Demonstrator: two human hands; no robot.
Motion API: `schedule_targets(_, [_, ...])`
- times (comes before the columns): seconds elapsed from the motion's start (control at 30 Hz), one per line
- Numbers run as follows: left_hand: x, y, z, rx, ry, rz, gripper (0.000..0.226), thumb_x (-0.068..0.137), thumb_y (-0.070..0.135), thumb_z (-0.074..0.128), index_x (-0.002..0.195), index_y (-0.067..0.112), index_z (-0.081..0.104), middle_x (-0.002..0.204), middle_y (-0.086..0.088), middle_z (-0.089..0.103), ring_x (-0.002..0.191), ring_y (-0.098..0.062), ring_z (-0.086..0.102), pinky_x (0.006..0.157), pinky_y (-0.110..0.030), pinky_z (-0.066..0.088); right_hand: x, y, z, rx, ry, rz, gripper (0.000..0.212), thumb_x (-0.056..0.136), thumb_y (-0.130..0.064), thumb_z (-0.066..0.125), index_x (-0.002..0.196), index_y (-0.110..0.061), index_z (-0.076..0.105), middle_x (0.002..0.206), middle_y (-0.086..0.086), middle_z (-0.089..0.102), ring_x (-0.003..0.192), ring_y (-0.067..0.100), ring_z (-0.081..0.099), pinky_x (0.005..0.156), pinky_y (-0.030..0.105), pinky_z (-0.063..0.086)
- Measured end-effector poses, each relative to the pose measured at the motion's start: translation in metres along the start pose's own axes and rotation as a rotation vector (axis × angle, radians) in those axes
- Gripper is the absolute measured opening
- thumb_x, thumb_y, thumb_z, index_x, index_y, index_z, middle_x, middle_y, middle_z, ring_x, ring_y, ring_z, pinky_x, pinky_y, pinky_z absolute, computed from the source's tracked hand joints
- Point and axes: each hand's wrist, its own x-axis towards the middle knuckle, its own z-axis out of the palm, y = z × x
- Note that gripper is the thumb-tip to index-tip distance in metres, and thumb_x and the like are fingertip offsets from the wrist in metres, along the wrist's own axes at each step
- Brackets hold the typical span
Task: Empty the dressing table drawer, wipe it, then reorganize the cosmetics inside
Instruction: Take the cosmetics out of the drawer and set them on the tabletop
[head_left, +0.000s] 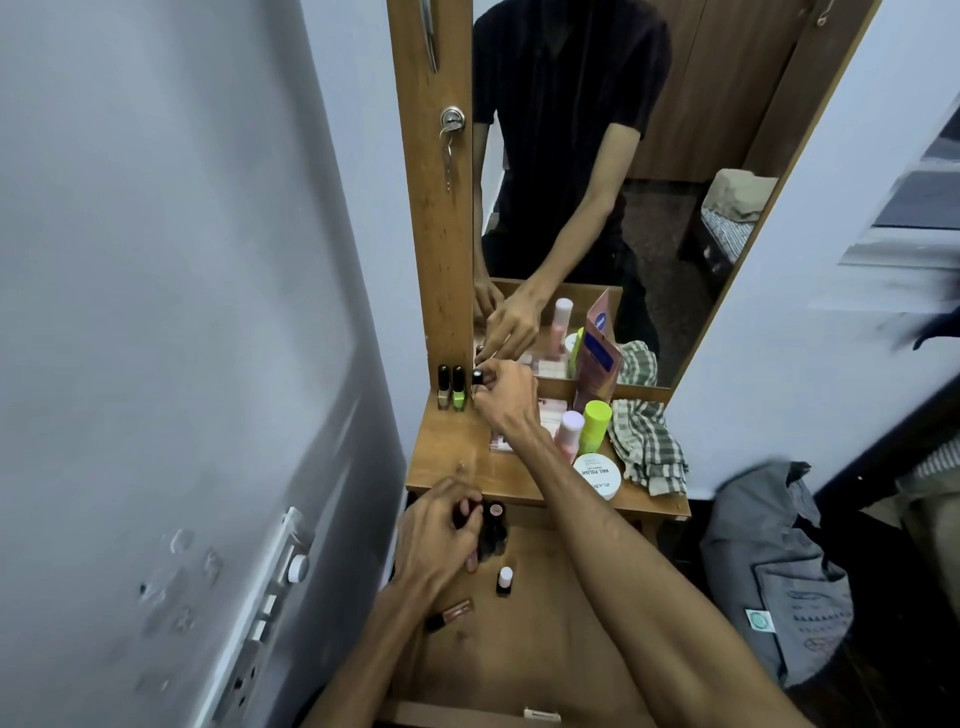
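My right hand (506, 397) pinches a black-capped nail polish bottle (477, 378) at the back left of the dressing table top (452, 457), beside two upright bottles, one beige (443, 393) and one green (458, 395). My left hand (439, 535) reaches into the open drawer (545, 639) and grips a dark bottle (462, 512) in a cluster of dark bottles (493, 525). A white-capped bottle (504, 581) stands in the drawer and a lip gloss tube (451, 614) lies near its left side.
On the table top stand a pink bottle (569, 434), a green bottle (595, 426), a white nail polish remover jar (597, 475), a purple tube (597, 371) and a checked cloth (647, 447). A mirror (623, 182) rises behind. A grey bag (779, 571) sits on the floor at right.
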Motion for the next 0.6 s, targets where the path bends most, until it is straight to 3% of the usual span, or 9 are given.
schedule_targets(0.3, [-0.004,-0.003,0.022,0.123,-0.142,0.035,0.03,0.081,0.04,0.066,0.111,0.039,0.07,0.101,0.013,0.07,0.094,-0.007,0.063,0.078,-0.025,0.048,0.002,0.004,0.012,0.054,0.072,0.023,0.025,0.081,-0.016,0.075,0.105,-0.02,0.078,0.09,0.001,0.078,0.092,0.022,0.073,0.085,0.037,0.059])
schedule_targets(0.5, [-0.001,0.0,0.029,0.179,-0.132,-0.008,0.028,0.084,0.039,0.063,0.111,0.036,0.071,0.11,0.011,0.071,0.1,-0.012,0.064,0.079,-0.029,0.05,0.001,0.01,0.022,0.076,0.093,0.033,0.029,0.077,-0.012,0.075,0.103,-0.024,0.074,0.086,-0.004,0.074,0.087,0.018,0.071,0.085,0.038,0.06])
schedule_targets(0.6, [-0.001,0.001,0.029,0.209,-0.108,-0.019,0.025,0.085,0.04,0.062,0.107,0.033,0.072,0.107,0.009,0.071,0.095,-0.014,0.064,0.075,-0.029,0.048,-0.007,0.007,0.019,0.092,0.095,0.027,0.039,0.078,-0.011,0.077,0.114,-0.024,0.069,0.094,-0.002,0.077,0.09,0.018,0.073,0.088,0.038,0.06])
